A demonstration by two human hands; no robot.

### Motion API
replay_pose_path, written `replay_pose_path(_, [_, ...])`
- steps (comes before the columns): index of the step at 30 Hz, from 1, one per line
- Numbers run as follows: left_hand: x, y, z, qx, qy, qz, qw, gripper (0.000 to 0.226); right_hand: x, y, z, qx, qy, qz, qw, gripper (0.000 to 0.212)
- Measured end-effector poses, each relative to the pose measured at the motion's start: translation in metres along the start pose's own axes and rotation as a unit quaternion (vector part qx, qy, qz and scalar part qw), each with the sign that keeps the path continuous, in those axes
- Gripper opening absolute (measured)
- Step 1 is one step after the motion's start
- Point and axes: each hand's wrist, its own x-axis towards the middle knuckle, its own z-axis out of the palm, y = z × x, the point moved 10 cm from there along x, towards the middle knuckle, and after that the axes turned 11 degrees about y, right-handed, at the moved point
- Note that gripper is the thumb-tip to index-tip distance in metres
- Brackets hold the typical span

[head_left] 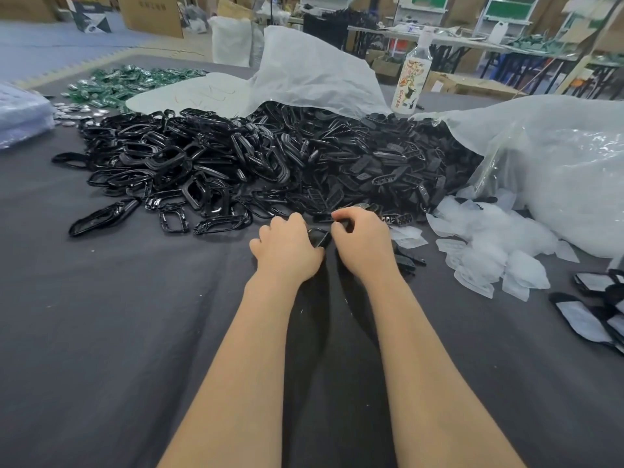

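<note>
Gripping one small black plastic part [319, 237] between them, both hands work on the grey cloth [135, 332] just near of the heap of black parts [256, 163]. The left hand [287, 246] curls round the part's left side and covers most of it. The right hand [363, 241] pinches its right, far edge with thumb and forefinger. Only a curved rim shows in the gap between the hands, so the long axis cannot be settled. Judgement: the open frames lie far-left and the flatter pieces far-right, nearer the right hand. Clear film pieces [486, 251] lie to the right.
</note>
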Motion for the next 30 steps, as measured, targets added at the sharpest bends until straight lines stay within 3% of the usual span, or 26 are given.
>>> replay_pose_path(6, [0.005,0.01,-0.021,-0.252,0.082,0.02,0.964,0.01,0.003,0.004,-0.004,0.104,-0.007,0.049,0.993,0.02])
replay_pose_path(8, [0.007,0.006,-0.023,-0.336,0.088,-0.006,0.938,0.01,0.001,0.008,-0.002,0.217,-0.021,0.107,0.97,0.009])
replay_pose_path(11, [0.007,0.005,-0.024,-0.438,0.089,-0.026,0.894,0.011,0.0,0.015,0.0,0.372,-0.016,0.19,0.908,0.011])
replay_pose_path(16, [-0.004,0.038,-0.03,-0.299,0.107,0.149,0.936,0.031,0.0,0.033,-0.01,0.467,0.062,0.278,0.837,0.01])
replay_pose_path(20, [-0.003,0.037,-0.027,-0.309,0.106,0.126,0.937,0.016,-0.001,0.039,-0.01,0.508,0.078,0.313,0.799,0.019])
replay_pose_path(21, [-0.001,0.033,-0.027,-0.355,0.102,0.096,0.924,0.016,-0.001,0.038,-0.011,0.498,0.082,0.307,0.807,0.018])
replay_pose_path(25, [0.003,0.022,-0.013,-0.506,0.049,-0.008,0.861,0.018,0.004,0.03,-0.028,0.376,0.134,0.201,0.895,0.019])
replay_pose_path(30, [0.006,0.014,-0.006,-0.525,0.044,-0.055,0.848,0.015,-0.002,0.002,-0.05,0.226,0.195,0.052,0.953,0.014])
